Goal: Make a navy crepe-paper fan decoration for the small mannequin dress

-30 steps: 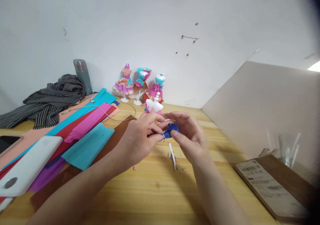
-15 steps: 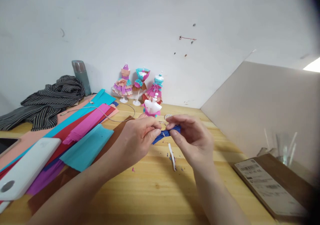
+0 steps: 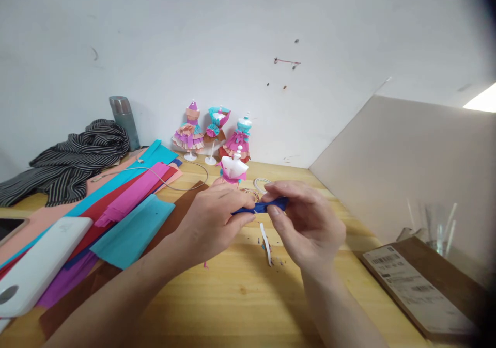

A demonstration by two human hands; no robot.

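Observation:
Between my two hands stretches a narrow folded strip of dark blue crepe paper (image 3: pixel 262 208), raised above the table. My left hand (image 3: pixel 215 216) pinches its left end between thumb and fingers. The right end is held by my right hand (image 3: pixel 304 219), thumb below and fingers curled over it. Just behind the hands stands a small white mannequin (image 3: pixel 234 167) with pink paper around its bust. A white strip (image 3: pixel 265 243) lies on the table below the hands, with tiny paper scraps beside it.
Three mannequins in paper dresses (image 3: pixel 189 131) stand against the wall. Coloured crepe paper sheets (image 3: pixel 134 232), a white power bank (image 3: pixel 44 265), a cable, a striped cloth (image 3: pixel 81 154) and a flask (image 3: pixel 124 123) are at left. A labelled cardboard box (image 3: pixel 418 286) and a clear cup (image 3: pixel 439 229) are at right.
Both hands keep hold of the blue paper. My right hand has shifted slightly right, and the strip now lies flatter and narrower between the hands. The view has tilted a little.

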